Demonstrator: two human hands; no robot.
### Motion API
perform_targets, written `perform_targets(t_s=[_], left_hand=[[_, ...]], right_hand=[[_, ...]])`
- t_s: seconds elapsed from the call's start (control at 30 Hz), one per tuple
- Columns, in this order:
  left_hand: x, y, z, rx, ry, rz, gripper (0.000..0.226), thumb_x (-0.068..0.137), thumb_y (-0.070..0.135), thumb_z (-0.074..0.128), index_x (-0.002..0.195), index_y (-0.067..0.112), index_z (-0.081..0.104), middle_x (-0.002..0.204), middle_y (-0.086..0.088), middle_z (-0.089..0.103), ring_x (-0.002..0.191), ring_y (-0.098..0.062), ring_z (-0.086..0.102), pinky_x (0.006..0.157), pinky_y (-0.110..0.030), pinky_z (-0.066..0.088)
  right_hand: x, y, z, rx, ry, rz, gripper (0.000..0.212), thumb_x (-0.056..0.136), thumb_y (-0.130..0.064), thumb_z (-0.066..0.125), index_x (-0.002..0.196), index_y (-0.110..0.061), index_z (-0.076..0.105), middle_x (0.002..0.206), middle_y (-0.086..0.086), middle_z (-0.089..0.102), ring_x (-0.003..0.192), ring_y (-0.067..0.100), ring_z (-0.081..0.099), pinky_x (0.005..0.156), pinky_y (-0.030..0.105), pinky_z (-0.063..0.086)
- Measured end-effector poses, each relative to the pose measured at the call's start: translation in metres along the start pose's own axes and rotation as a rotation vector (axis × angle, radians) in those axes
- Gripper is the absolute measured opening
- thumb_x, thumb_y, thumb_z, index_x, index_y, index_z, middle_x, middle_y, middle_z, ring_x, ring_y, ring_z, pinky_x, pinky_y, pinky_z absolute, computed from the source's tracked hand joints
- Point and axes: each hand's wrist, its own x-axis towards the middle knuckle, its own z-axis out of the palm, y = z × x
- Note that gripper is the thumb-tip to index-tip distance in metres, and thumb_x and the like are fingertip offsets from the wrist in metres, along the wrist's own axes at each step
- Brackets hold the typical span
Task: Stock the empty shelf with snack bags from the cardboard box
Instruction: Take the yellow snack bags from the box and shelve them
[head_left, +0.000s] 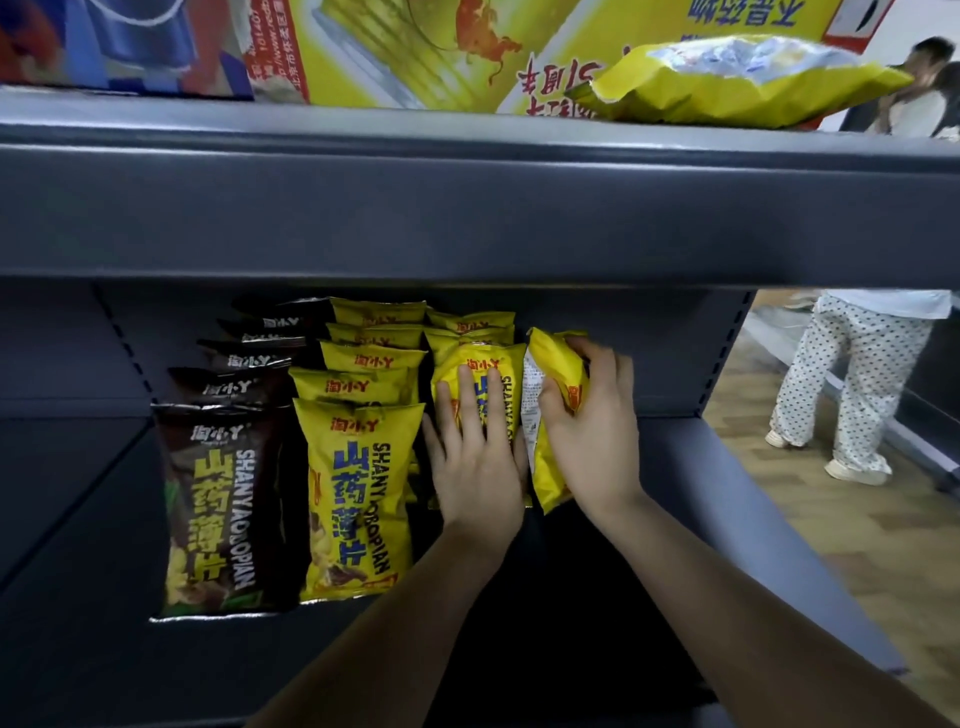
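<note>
On the dark grey shelf (727, 483) stand rows of snack bags: a row of dark brown bags (218, 499) at the left, a row of yellow bags (358, 493) beside it, and a third yellow row (488, 374) to the right. My left hand (475, 441) presses flat with straight fingers against the front bag of that third row. My right hand (592, 415) grips another yellow bag (553, 364), turned sideways, just right of that row. The cardboard box is out of view.
The shelf above (467, 208) overhangs close over the bags and carries a yellow bag (737, 83) and printed boxes (395, 47). A person in spotted trousers (857, 384) stands on the wooden floor at the right. The shelf's right part is bare.
</note>
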Motion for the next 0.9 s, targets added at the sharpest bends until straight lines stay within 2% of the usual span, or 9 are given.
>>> perform_targets(t_s=[0.1, 0.27, 0.4, 0.5, 0.6, 0.67, 0.7, 0.77, 0.9], left_hand=[[-0.004, -0.003, -0.001, -0.196, 0.037, 0.015, 0.055, 0.097, 0.035, 0.021, 0.147, 0.014, 0.028, 0.155, -0.009, 0.023, 0.143, -0.031, 0.021, 0.113, -0.049, 0.022], [0.002, 0.001, -0.025, -0.776, 0.040, -0.225, 0.068, 0.092, 0.043, 0.007, 0.140, 0.010, 0.041, 0.153, 0.005, 0.027, 0.142, -0.004, 0.010, 0.115, -0.018, 0.006], [0.012, 0.002, -0.048, -0.964, 0.005, -0.397, 0.042, 0.099, 0.024, 0.028, 0.126, 0.003, 0.053, 0.134, -0.013, 0.052, 0.129, -0.023, 0.043, 0.109, -0.030, 0.030], [0.022, 0.000, -0.060, -1.235, -0.025, -0.552, 0.032, 0.098, 0.026, 0.032, 0.096, 0.013, 0.060, 0.100, -0.014, 0.062, 0.098, -0.012, 0.062, 0.095, -0.029, 0.047], [0.023, 0.003, -0.072, -1.262, 0.020, -0.548, 0.030, 0.100, 0.018, 0.030, 0.112, 0.002, 0.052, 0.112, -0.024, 0.057, 0.101, -0.025, 0.057, 0.094, -0.030, 0.044], [0.020, -0.004, -0.074, -1.245, -0.012, -0.341, 0.032, 0.103, 0.004, 0.014, 0.112, -0.002, 0.044, 0.106, -0.031, 0.055, 0.082, -0.023, 0.063, 0.071, -0.027, 0.053], [0.019, -0.002, -0.075, -1.201, -0.028, -0.317, 0.030, 0.103, 0.007, 0.015, 0.112, 0.008, 0.044, 0.107, -0.026, 0.055, 0.079, -0.017, 0.065, 0.067, -0.025, 0.054], [0.018, -0.004, -0.065, -1.084, -0.050, -0.506, 0.022, 0.100, 0.021, 0.036, 0.118, 0.022, 0.047, 0.118, -0.009, 0.059, 0.098, -0.011, 0.063, 0.079, -0.021, 0.051], [0.019, 0.002, -0.061, -0.838, -0.066, -0.441, 0.049, 0.093, 0.036, 0.046, 0.122, -0.004, 0.042, 0.118, -0.020, 0.053, 0.111, -0.031, 0.051, 0.086, -0.029, 0.037]], right_hand=[[-0.007, 0.002, 0.001, 0.037, 0.001, 0.017, 0.041, 0.088, -0.021, 0.058, 0.127, -0.022, 0.047, 0.127, -0.002, 0.042, 0.104, 0.015, 0.054, 0.078, 0.027, 0.041], [-0.026, -0.005, 0.004, 0.093, -0.031, 0.045, 0.042, 0.087, -0.019, 0.059, 0.127, -0.023, 0.048, 0.126, -0.002, 0.042, 0.104, 0.004, 0.047, 0.084, 0.020, 0.037], [-0.042, -0.016, 0.018, 0.030, -0.092, -0.044, 0.043, 0.088, -0.023, 0.059, 0.129, -0.021, 0.047, 0.129, -0.001, 0.040, 0.114, 0.013, 0.048, 0.086, 0.027, 0.043], [-0.050, -0.018, 0.041, -0.239, -0.063, -0.037, 0.050, 0.090, -0.027, 0.054, 0.138, -0.020, 0.040, 0.144, 0.007, 0.034, 0.127, 0.024, 0.036, 0.097, 0.041, 0.037], [-0.051, -0.023, 0.065, -0.458, -0.013, 0.023, 0.058, 0.091, -0.041, 0.043, 0.144, -0.019, 0.031, 0.149, 0.011, 0.034, 0.132, 0.028, 0.039, 0.097, 0.056, 0.040], [-0.048, -0.023, 0.073, -0.504, -0.029, 0.041, 0.065, 0.090, -0.049, 0.037, 0.145, -0.017, 0.028, 0.150, 0.013, 0.035, 0.132, 0.030, 0.042, 0.095, 0.061, 0.040], [-0.046, -0.022, 0.076, -0.512, -0.049, 0.053, 0.067, 0.090, -0.051, 0.033, 0.146, -0.017, 0.024, 0.151, 0.014, 0.033, 0.134, 0.030, 0.041, 0.096, 0.061, 0.039], [-0.045, -0.021, 0.078, -0.473, -0.108, 0.072, 0.068, 0.091, -0.052, 0.028, 0.148, -0.021, 0.008, 0.157, 0.013, 0.019, 0.140, 0.030, 0.030, 0.103, 0.061, 0.032], [-0.049, -0.009, 0.064, -0.265, -0.220, -0.035, 0.070, 0.092, -0.058, 0.024, 0.151, -0.026, 0.007, 0.160, 0.004, -0.003, 0.145, 0.019, 0.008, 0.113, 0.042, 0.026]])
